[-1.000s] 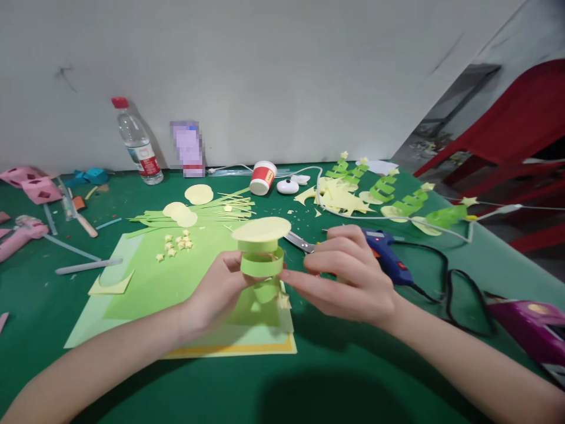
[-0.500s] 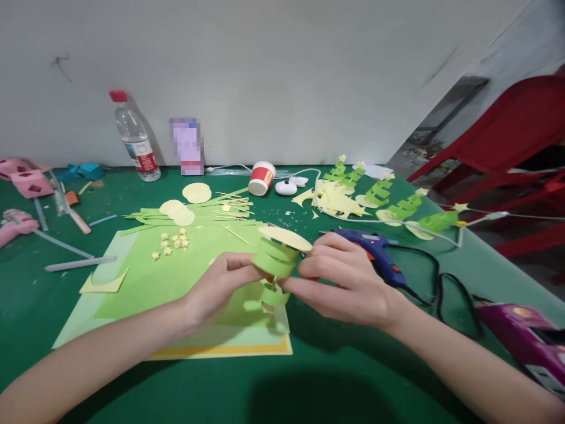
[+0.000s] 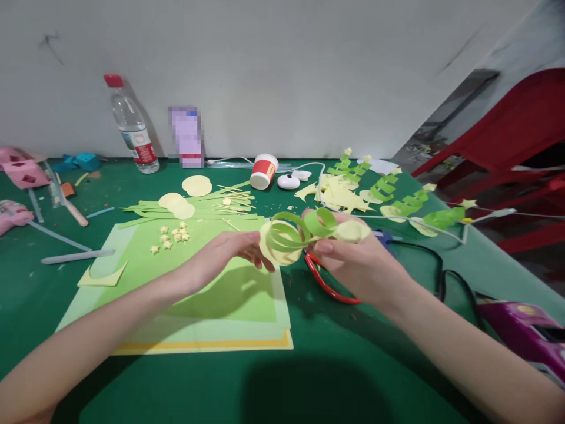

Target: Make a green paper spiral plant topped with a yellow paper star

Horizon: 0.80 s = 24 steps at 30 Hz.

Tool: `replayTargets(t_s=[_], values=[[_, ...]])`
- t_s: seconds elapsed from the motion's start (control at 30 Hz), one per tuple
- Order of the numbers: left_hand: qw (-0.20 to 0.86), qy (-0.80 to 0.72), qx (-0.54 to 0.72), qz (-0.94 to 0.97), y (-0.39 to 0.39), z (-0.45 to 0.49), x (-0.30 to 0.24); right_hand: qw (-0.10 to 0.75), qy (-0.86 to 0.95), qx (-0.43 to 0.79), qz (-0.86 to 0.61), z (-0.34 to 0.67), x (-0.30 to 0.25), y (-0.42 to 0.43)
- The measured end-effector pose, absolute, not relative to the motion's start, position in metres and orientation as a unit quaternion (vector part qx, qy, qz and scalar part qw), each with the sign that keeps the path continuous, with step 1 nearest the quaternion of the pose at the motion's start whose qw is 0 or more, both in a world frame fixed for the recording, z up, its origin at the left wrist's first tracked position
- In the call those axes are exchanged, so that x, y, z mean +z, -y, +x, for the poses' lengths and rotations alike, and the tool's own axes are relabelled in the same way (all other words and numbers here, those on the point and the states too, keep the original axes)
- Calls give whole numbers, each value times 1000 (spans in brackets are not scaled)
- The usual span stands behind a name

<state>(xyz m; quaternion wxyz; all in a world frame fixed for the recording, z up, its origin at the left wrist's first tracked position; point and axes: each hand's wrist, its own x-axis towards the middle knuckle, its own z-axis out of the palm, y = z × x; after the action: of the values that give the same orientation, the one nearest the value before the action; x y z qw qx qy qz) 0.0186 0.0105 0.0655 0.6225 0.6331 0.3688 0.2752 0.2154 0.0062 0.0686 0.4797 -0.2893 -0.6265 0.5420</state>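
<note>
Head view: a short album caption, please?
Left hand and right hand hold a green paper spiral over a green table.

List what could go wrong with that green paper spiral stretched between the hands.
1. The green paper spiral is held only at its ends by the left hand and right hand; the thin coils could crease or tear.
2. Red-handled scissors lie just under the right hand; coils might snag.
3. The blue glue gun sits close behind it; possibly hot.
</note>
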Motion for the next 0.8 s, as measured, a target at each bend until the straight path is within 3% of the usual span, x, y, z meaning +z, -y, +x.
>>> replayTargets(t_s=[0.23, 0.47, 0.67, 0.8], values=[[737, -331, 235, 540, 1, 28, 54, 454, 572, 606, -316, 209, 53, -6], [759, -316, 298, 486, 3, 31, 54, 486, 526, 612, -336, 211, 53, -9], [735, -317, 343, 492, 2, 29, 55, 342, 505, 703, -365, 210, 52, -7], [699, -334, 318, 546, 1, 30, 54, 321, 514, 696, -385, 207, 54, -3]])
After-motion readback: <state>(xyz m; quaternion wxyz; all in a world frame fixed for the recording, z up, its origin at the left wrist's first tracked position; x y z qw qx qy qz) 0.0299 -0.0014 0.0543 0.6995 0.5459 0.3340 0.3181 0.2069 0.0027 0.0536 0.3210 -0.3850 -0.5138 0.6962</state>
